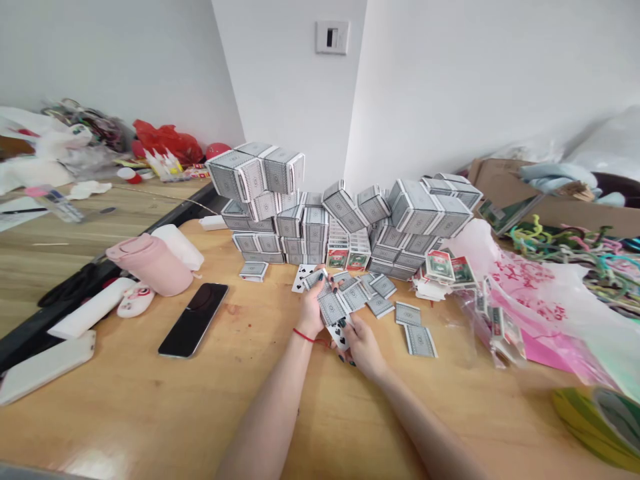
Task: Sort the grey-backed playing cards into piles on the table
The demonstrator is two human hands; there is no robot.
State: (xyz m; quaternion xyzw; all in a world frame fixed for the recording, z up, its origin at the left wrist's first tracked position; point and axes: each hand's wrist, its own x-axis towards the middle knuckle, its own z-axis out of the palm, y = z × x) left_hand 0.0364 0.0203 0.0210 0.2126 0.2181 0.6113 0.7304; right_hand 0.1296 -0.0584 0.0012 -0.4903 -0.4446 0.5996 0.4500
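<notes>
My left hand (313,308), with a red string at its wrist, is closed around grey-backed playing cards (331,309). Just below, my right hand (365,347) grips a spade playing card (339,333), its face showing, close against the cards in my left hand. Another face-up card (301,277) lies on the table behind my left hand. Loose grey-backed cards (381,305) are scattered to the right of my hands, and a small pile of cards (254,270) sits to the left. How many cards each hand holds I cannot tell.
Behind my hands stand tall stacks of grey card blocks (265,247) and red-green card boxes (339,259). Left are a phone (194,320), a pink tumbler (150,263) and a white case (47,367). Right are plastic bags (530,280) and a yellow tape roll (583,420).
</notes>
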